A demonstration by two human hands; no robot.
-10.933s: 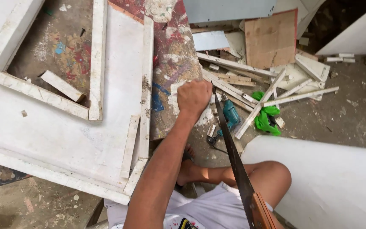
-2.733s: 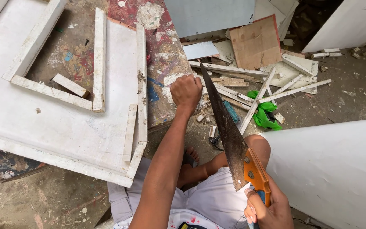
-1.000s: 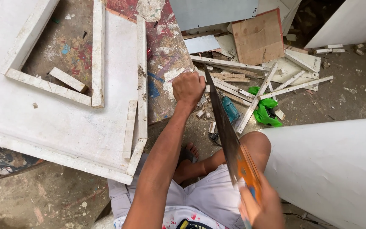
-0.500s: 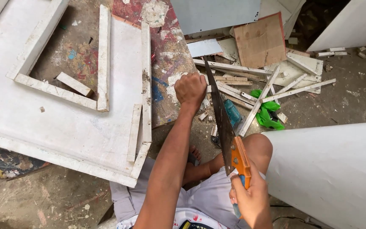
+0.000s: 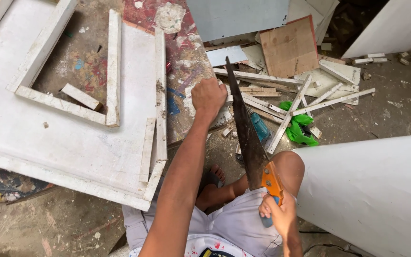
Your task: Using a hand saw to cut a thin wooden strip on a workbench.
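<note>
My left hand [image 5: 209, 96] is closed on a small white wood piece [image 5: 228, 99] at the edge of a paint-stained workbench [image 5: 182, 71]. My right hand [image 5: 278, 215] grips the orange handle of a hand saw [image 5: 246, 133]. The dark blade runs up from the handle to the wood piece just right of my left fist. My bare knee [image 5: 291, 164] and foot [image 5: 213, 177] show below the blade.
A large white panel with a framed cut-out [image 5: 67, 123] lies on the bench at left. White strips [image 5: 305, 97], a cardboard sheet [image 5: 288, 47], a green rag [image 5: 300, 131] and a teal tool [image 5: 261, 129] litter the floor. A big white board [image 5: 372, 190] stands at right.
The saw has been drawn back and pushed along the same cut line, the handle now lower near my lap. My left fist stays on the wood piece.
</note>
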